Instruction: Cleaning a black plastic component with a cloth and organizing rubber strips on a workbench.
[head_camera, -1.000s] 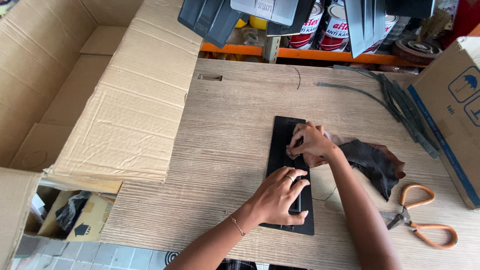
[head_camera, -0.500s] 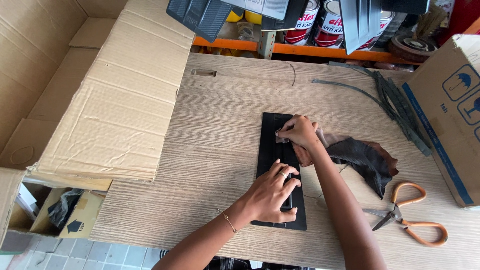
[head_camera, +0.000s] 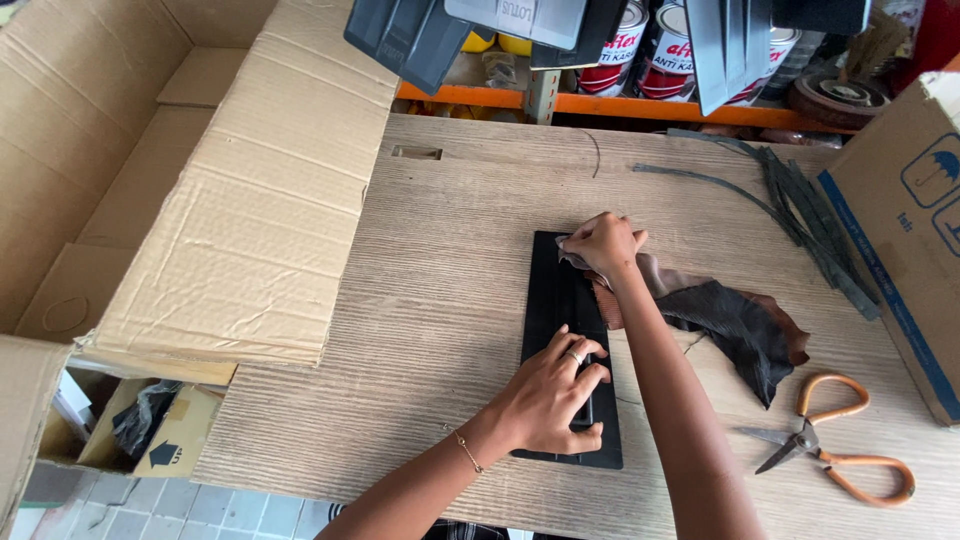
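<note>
A long black plastic panel (head_camera: 566, 340) lies flat on the wooden tabletop (head_camera: 440, 300), its long side running away from the person. The left hand (head_camera: 552, 395) rests on the near end of the panel, palm down, its fingers (head_camera: 585, 362) spread flat and open across the surface, holding nothing; a ring shows on one finger and a thin bracelet on the wrist. The right hand (head_camera: 601, 243) sits at the far end of the panel, fingers curled and closed on a bunched piece of brown leather (head_camera: 730, 325), pressing a corner of it onto the panel's top edge. The rest of the leather trails off to the right across the tabletop, dark and crumpled.

Near the right forearm, a pair of scissors (head_camera: 830, 450) with orange handles lies open on the tabletop, well apart from the panel. Several dark strips (head_camera: 800, 215) lie farther back on the right, just beside a cardboard box (head_camera: 915, 220) with blue markings. A large open cardboard carton (head_camera: 200, 180) fills the left side, one flap overlapping the tabletop's edge. Paint cans (head_camera: 680, 50) stand on an orange shelf (head_camera: 600, 103) behind.
</note>
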